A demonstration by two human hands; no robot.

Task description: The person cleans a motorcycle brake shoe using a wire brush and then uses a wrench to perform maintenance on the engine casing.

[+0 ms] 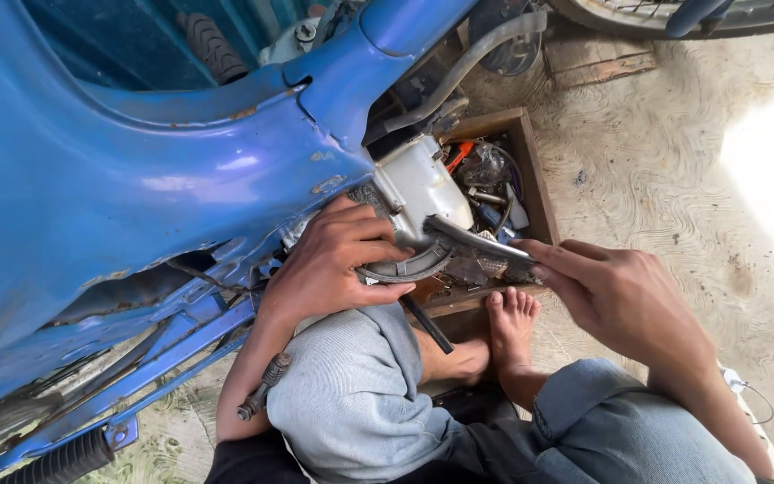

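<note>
Both hands work at the side of a blue motorbike [136,179]; the left hand [333,264] lies with fingers curled over a curved grey brake shoe [409,266] pressed against the engine case [418,184], gripping its upper edge; the right hand [615,296] pinches the near end of a curved metal lever [472,237] between thumb and fingertips, the lever running leftward from that hand to end just above the shoe, close to the left hand's fingers; shoe and lever sit between the two hands, the shoe under the left, the lever reaching out from the right. Nearer, the person's knees in grey trousers [360,394] frame two bare feet [508,327]; a footpeg [64,459] juts at lower left. Beyond the hands, a wooden box [530,170] of mixed small parts stands on the concrete floor [674,179], beside the engine; farther back, a tyre [674,13] crosses the top edge.
</note>
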